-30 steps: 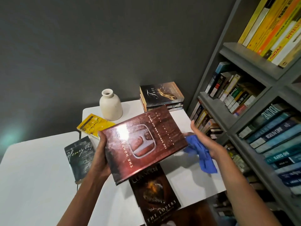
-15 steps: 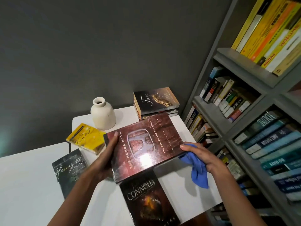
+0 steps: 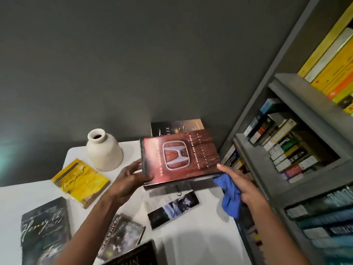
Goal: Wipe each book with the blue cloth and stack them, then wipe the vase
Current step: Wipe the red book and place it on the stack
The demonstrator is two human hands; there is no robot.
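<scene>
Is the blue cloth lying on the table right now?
No, the right hand grips the blue cloth beside the red book.

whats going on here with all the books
A person holds a red hardcover book in both hands above the white table, in front of the stack by the wall. The left hand grips its left edge; the right hand holds the right corner with the blue cloth bunched in its fingers. Several books lie unstacked, and the vase stands apart.
</scene>
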